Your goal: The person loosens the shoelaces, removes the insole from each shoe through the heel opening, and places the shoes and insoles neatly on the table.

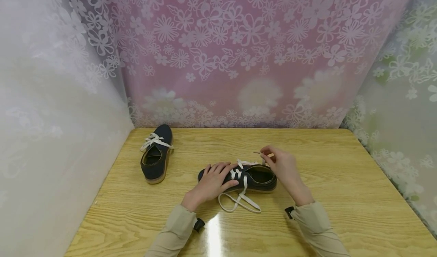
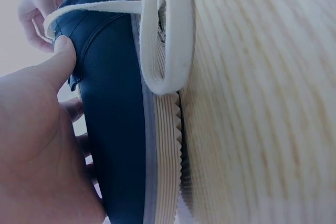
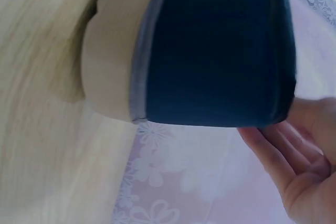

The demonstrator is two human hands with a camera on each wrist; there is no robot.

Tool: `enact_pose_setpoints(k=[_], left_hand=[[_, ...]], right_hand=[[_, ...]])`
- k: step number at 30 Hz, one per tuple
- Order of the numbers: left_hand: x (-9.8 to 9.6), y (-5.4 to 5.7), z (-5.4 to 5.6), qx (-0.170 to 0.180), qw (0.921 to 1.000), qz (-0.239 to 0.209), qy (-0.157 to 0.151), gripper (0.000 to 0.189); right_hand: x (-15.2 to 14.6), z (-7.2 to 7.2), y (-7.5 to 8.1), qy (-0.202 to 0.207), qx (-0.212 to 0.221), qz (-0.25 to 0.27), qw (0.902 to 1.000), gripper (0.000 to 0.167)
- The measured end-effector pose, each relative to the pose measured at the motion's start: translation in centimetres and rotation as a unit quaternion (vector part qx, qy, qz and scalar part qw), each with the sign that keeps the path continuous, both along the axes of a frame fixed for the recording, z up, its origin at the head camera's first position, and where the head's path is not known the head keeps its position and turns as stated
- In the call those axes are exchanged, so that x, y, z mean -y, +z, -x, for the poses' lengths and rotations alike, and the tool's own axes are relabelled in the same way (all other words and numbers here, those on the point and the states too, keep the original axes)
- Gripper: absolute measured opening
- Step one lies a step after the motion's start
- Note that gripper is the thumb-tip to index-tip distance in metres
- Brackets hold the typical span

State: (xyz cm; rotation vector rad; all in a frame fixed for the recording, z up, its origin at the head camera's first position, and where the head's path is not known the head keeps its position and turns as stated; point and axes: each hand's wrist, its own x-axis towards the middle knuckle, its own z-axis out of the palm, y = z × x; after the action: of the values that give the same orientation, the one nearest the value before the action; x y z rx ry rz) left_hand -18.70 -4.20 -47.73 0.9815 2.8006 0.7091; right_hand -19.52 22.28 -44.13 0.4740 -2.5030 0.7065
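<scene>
A dark navy shoe (image 1: pixel 254 186) with a tan sole lies at the table's middle, toe to the left and opening to the right. Over its toe end my left hand (image 1: pixel 211 182) holds it, thumb (image 2: pixel 64 51) on the near side and fingers across to the far side. Behind the opening, my right hand (image 1: pixel 285 169) pinches the end of a white shoelace (image 1: pixel 262 155), whose thin tip sticks out leftward. The lace's other end forms a loose loop (image 1: pixel 235 207) on the near side. In the right wrist view, the shoe's heel (image 3: pixel 210 51) hides the right fingertips.
A second navy shoe (image 1: pixel 164 133), its white laces tied, stands at the table's back left, toe away from me. The wooden table (image 1: pixel 341 173) ends at a pink floral curtain (image 1: pixel 222 59), with pale hangings on both sides. Light glares on the front edge.
</scene>
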Motion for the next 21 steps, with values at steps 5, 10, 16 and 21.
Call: enact_pose_setpoints(k=[5, 10, 16, 21], left_hand=[[0.0, 0.0, 0.0, 0.001, 1.0, -0.001, 0.0, 0.062], [0.0, 0.1, -0.1, 0.005, 1.0, 0.005, 0.001, 0.062], [-0.1, 0.0, 0.0, 0.006, 1.0, 0.006, 0.004, 0.063], [0.0, 0.0, -0.1, 0.003, 1.0, 0.001, 0.001, 0.062]], right_hand=[[-0.2, 0.3, -0.5, -0.039, -0.013, 0.035, 0.9985, 0.009], [0.0, 0.2, -0.6, 0.005, 0.027, 0.041, 0.9988, 0.023], [0.2, 0.0, -0.2, 0.021, 0.068, 0.036, 0.9968, 0.028], [0.0, -0.2, 0.5, 0.023, 0.07, 0.041, 0.9964, 0.02]])
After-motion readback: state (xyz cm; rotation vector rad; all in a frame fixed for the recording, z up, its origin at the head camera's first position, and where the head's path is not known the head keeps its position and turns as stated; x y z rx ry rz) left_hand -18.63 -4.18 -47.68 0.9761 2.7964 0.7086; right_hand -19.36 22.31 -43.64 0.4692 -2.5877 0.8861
